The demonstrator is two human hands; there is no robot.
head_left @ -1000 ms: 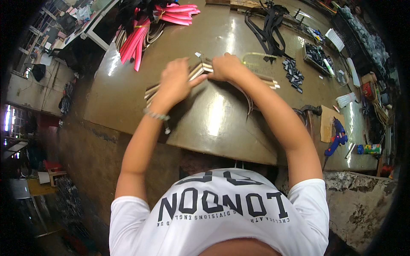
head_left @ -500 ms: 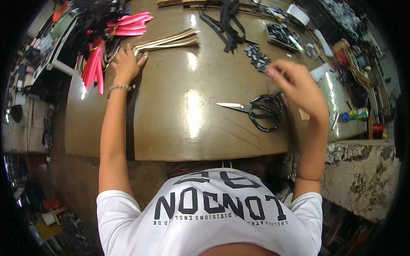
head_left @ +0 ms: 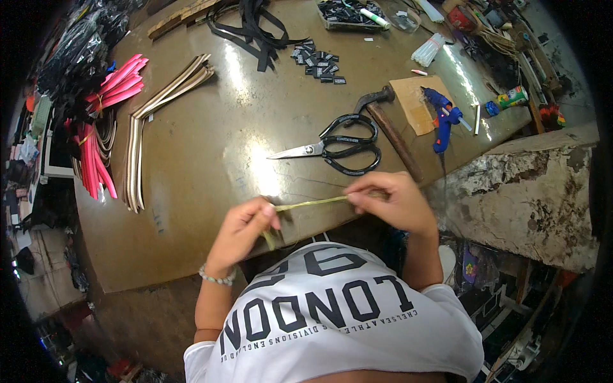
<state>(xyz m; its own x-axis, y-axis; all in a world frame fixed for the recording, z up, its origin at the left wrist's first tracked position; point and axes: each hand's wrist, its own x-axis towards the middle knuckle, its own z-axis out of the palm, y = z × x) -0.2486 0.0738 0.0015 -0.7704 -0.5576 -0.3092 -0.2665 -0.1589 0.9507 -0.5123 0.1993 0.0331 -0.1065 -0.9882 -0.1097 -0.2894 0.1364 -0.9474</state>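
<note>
Currently the person's two hands are working close to the near edge of the surface (head_left: 185, 172), with a thin yellow-green strip (head_left: 313, 203) stretching between them. Left hand (head_left: 246, 226) is pinching the strip between thumb and fingers, and a short tail of it is hanging below the grip. Right hand (head_left: 388, 199) is gripping the other end, thumb against fingers, nothing spread. The strip is running almost straight, rising slightly toward the right. A beaded bracelet (head_left: 217, 276) is circling the left wrist.

Just beyond the strip, black-handled scissors (head_left: 348, 150) are lying with their blades pointing left. A hammer (head_left: 396, 143) is resting to their right, its wooden handle slanting down toward the right hand. Farther right, a blue glue gun (head_left: 440, 118) is sitting partly over a piece of cardboard (head_left: 408, 105).

Over on the left, a bundle of cream and brown strips (head_left: 135, 156) is lying bent at an angle, and pink strips (head_left: 96, 159) are gathering in bunches beside it. Toward the far side, black straps (head_left: 255, 38) are lying in a loose tangle; small black tags (head_left: 318, 62) are spreading near them, and a tray (head_left: 354, 27) is holding more dark pieces.
</note>
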